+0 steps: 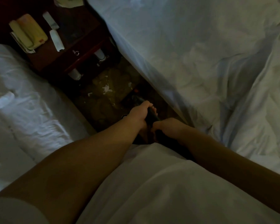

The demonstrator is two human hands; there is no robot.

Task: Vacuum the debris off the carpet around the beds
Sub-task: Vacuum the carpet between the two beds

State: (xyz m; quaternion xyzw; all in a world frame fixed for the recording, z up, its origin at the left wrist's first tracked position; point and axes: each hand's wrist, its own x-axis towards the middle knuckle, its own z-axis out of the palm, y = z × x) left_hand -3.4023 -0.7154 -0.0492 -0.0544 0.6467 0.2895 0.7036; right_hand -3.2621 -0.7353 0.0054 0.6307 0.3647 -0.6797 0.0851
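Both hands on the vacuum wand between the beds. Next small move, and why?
Probably push the vacuum wand forward and a little left, toward the white scraps on the carpet before the nightstand. The left hand and right hand both grip it, and the scraps lie just ahead of its tip.

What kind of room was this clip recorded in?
Likely a twin hotel room: a left bed and right bed in white sheets, a dark nightstand between them carrying a phone, littered carpet underfoot.

Nothing here is legible. The cream-yellow plastic telephone (29,32) on the dark wooden nightstand (44,60) bears a small red mark (42,40), too blurred to read.
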